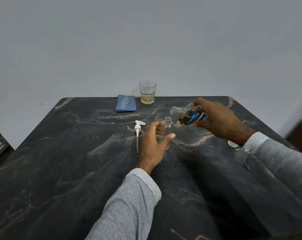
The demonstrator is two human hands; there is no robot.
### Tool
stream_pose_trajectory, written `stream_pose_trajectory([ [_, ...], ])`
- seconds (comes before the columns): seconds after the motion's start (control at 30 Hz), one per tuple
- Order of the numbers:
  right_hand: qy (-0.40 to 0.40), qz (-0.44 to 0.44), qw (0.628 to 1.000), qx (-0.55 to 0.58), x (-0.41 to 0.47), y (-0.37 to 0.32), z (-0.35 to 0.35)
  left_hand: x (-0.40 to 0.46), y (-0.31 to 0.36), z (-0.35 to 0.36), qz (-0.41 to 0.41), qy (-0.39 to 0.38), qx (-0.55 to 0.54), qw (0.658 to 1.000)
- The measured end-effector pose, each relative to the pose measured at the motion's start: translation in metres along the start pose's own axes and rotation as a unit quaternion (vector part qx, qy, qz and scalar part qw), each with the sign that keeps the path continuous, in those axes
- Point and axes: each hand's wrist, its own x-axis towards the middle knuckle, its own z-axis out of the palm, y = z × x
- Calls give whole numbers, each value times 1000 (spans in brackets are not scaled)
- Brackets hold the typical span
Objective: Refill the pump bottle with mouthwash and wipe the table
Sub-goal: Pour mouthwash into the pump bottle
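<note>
Pump bottle (167, 129) standing uncapped, left hand (152, 144) gripping it, right hand (219, 120) tilting the mouthwash bottle (190, 115); narrow neck risking spills onto the surface (77, 153).

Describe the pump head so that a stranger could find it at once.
On the dark marble table, look just left of the left hand, which holds the small clear bottle. The pump head lies flat there. It alone is white, with a long thin tube.
</note>
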Motion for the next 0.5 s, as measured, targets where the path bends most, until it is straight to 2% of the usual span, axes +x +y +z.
stream_pose_trajectory([
  [0.5, -3, -2, 1000, -28, 3, -3, -1, 0, 0, 0, 12, 5, 4, 1000],
])
